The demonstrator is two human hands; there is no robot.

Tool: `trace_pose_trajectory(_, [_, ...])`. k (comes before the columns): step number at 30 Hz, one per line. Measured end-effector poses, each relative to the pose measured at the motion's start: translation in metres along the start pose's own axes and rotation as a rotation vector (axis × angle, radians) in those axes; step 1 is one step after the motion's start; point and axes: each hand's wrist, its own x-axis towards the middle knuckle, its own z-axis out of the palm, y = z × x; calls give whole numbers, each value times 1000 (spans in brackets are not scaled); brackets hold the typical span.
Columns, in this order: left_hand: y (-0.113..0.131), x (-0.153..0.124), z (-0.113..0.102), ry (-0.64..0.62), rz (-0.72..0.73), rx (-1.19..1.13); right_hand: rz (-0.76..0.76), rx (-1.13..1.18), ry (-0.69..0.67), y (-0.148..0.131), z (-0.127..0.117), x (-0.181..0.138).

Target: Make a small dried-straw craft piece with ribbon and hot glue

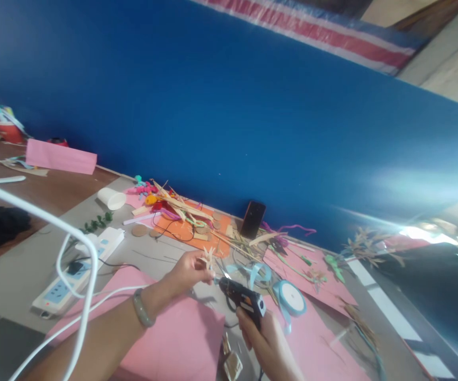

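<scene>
In the head view, my right hand (266, 336) is wrapped round the grip of a black glue gun (243, 297), whose nozzle points left. My left hand (189, 272) pinches a small pale flower-like piece with pointed tips (208, 256), held upright. The nozzle tip is close to the fingertips and the base of that piece; whether they touch I cannot tell. Below both hands lie pink sheets (173, 338). A spool of light blue ribbon (291, 298) lies right of the glue gun, and a loose ribbon curl (258, 272) is behind it.
A white power strip (80, 270) and looping white cable (90, 286) are at the left. Craft sticks and strips (181, 203) pile on an orange sheet (223, 235) by the blue wall (213, 106). A phone (253, 218) leans there. A white cup (112, 198) lies tipped over.
</scene>
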Motion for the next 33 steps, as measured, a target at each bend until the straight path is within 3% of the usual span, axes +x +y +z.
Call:
trace_pose_trajectory(15, [-3, 1, -1, 13, -1, 15, -48, -33, 78, -1, 1, 0])
trace_pose_trajectory(33, [-6, 2, -2, -20, 32, -7, -70, -66, 48, -2, -1, -3])
